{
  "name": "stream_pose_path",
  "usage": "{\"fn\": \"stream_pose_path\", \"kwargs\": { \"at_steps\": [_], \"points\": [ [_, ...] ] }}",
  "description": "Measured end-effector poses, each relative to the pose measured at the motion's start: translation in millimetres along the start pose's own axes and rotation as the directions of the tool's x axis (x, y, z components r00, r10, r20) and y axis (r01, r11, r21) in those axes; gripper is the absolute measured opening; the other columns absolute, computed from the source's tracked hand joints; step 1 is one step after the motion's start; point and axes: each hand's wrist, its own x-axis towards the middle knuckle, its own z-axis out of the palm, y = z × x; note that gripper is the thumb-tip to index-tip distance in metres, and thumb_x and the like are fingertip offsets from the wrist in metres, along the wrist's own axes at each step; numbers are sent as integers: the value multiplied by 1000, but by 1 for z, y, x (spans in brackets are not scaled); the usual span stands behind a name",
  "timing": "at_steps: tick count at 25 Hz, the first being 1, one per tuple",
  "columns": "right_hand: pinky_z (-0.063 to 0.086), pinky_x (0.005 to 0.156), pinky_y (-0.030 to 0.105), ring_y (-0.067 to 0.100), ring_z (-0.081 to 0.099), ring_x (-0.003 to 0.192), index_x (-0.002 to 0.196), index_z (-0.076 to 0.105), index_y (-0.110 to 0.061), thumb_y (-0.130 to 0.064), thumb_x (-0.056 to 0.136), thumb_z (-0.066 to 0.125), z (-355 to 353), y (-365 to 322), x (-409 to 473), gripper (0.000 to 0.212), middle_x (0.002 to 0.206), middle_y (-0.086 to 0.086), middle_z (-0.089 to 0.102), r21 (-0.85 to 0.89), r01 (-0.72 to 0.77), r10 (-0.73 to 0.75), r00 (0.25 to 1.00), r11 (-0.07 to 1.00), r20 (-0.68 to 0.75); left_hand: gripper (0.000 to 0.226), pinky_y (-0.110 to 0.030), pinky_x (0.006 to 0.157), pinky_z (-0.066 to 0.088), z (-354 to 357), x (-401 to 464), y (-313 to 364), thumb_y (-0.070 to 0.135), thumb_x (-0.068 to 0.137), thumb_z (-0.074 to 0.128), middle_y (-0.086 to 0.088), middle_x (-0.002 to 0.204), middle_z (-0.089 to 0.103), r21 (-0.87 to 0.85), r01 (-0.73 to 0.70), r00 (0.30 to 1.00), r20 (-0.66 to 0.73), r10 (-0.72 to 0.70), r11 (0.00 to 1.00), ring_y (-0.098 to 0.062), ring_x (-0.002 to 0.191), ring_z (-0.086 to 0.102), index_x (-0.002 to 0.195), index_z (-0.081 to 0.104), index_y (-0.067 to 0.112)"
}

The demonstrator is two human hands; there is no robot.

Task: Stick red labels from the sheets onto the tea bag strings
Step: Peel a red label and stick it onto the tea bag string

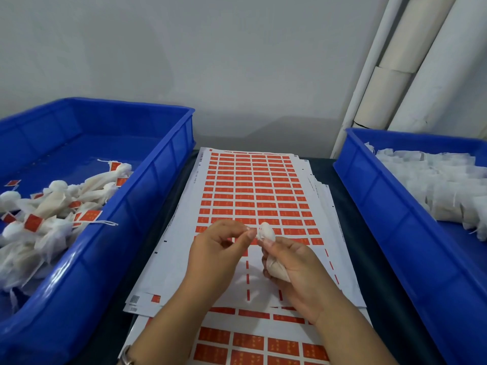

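Above the top label sheet (253, 191), between two blue bins: right hand (295, 262) grips a white tea bag (274, 267), fingers curled round its body. Left hand (218, 248) has thumb and forefinger pinched together just beside the bag's knotted top; string too fine to make out. Left bin (147, 206) holds labelled bags (52, 206); right bin (382, 206) holds unlabelled ones (434, 185).

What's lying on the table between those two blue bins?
In the head view, a stack of label sheets fills the stretch between the left bin and the right bin, with both hands working above it.
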Motion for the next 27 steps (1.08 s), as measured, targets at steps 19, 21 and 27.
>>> {"fn": "stream_pose_path", "kwargs": {
  "at_steps": [19,21,27],
  "points": [
    [53,81,27,18,67,72,79,74,-14,-29,89,52,4,-28,-6,29,69,7,67,117,82,-131,847,990,515,13,-3,50,41,-15,6,45,32,85,60,20,85,58,47,-174,975,150,165,984,5,75,58,74,59,37],
    [54,70,29,15,55,54,75,73,-13,-28,85,52,0,-27,-1,29,52,3,54,156,55,-117,896,986,428,8,-2,56,42,-18,10,37,36,85,59,22,92,60,69,-172,974,163,159,983,12,81,55,78,60,38],
    [47,53,19,6,53,56,81,70,-25,-33,96,50,-7,-15,19,26,66,-12,61,-544,66,-127,989,837,-76,75,-39,104,36,-8,15,-28,64,77,58,15,153,24,706,-58,955,245,-167,706,-14,137,31,142,28,40]
  ]
}}
